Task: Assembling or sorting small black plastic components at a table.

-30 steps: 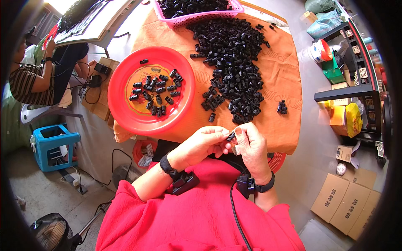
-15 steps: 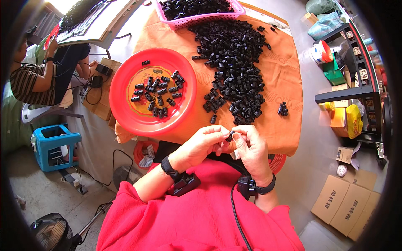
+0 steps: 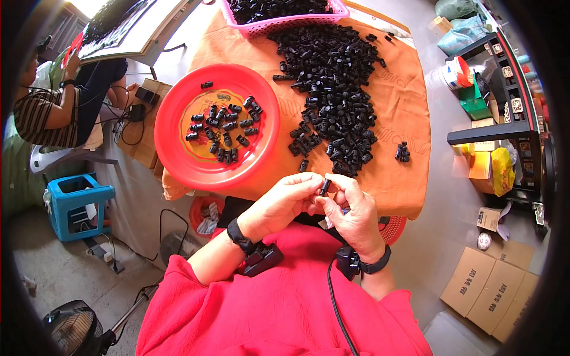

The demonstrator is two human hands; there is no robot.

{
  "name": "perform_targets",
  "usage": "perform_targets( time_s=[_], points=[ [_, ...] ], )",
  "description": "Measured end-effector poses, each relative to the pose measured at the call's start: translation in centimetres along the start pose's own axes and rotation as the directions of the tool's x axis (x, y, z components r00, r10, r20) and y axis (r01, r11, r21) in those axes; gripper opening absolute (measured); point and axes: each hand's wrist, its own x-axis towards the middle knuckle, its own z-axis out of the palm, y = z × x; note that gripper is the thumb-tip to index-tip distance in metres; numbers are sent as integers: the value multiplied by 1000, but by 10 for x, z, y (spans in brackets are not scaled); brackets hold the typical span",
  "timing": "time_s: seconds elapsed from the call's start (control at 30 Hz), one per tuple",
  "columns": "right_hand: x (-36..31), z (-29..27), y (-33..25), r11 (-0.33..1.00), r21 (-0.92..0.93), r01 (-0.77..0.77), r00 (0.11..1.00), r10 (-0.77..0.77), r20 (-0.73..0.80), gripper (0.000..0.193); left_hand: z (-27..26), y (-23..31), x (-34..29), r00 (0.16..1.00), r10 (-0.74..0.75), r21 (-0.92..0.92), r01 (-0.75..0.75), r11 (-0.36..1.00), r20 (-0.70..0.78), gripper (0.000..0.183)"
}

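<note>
A small black barrel-shaped cord lock (image 3: 325, 187) is pinched between my two hands at the table's near edge. My left hand (image 3: 284, 200) holds it from the left with thumb and fingertips. From the other side, my right hand (image 3: 356, 218) grips it, fingers curled. Just beyond my hands spreads a big heap of like black cord locks (image 3: 339, 98). To its left, a red round tray (image 3: 171, 154) carries several more near its middle. A little cluster of cord locks (image 3: 402, 152) lies apart on the right. My palms hide part of a small whitish scrap (image 3: 326, 223).
An orange cloth (image 3: 404, 184) covers the table. At its far edge stands a pink basket (image 3: 285, 26) full of black pieces. Another person (image 3: 53, 115) sits at the left by a second table. A blue stool (image 3: 80, 202), a fan (image 3: 74, 329) and cardboard boxes (image 3: 487, 291) surround me.
The cord lock has turned in my fingers and now shows its length upright. My right hand has shifted slightly down, and its thumb has moved lower. The tray and heap look the same.
</note>
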Motion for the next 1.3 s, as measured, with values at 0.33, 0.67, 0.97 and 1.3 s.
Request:
perform_targets(
  time_s=[0.33,0.67,0.97,1.3],
  points=[
    [-3,-1,0,1000,-28,0,999,1,46,42,-6,-5,1,997,54,16,-55,998,63,20],
    [-2,1,0,1000,-12,-24,999,25,30,35,-3,-8,0,998,56,7,-56,998,10,18],
    [0,1,-5,929,246,-277,961,271,58,13,-12,-12,1,995,44,79,-51,996,87,19],
    [2,-1,-7,953,184,-241,970,230,79,14,-10,-13,1,998,47,92,-49,995,30,16]
  ],
)
